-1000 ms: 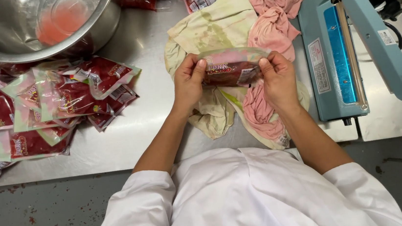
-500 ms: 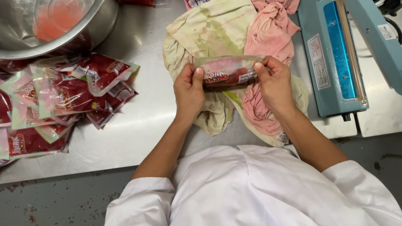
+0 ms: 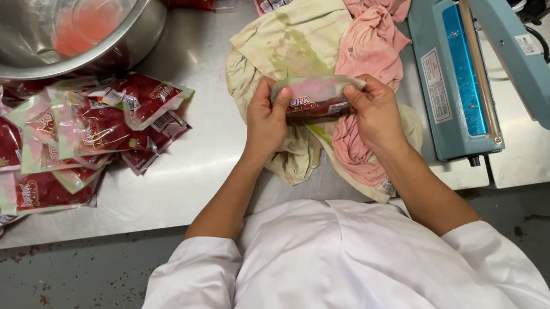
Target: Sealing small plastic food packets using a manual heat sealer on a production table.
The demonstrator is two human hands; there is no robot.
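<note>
Both hands' fingers (image 3: 278, 104) clamped on pouch (image 3: 313, 98)

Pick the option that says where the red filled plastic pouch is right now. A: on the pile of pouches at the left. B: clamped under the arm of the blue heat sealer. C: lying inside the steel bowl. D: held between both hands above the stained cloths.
D: the red filled plastic pouch is gripped at its ends by the left hand and right hand, over the crumpled yellowish and pink cloths.
</note>
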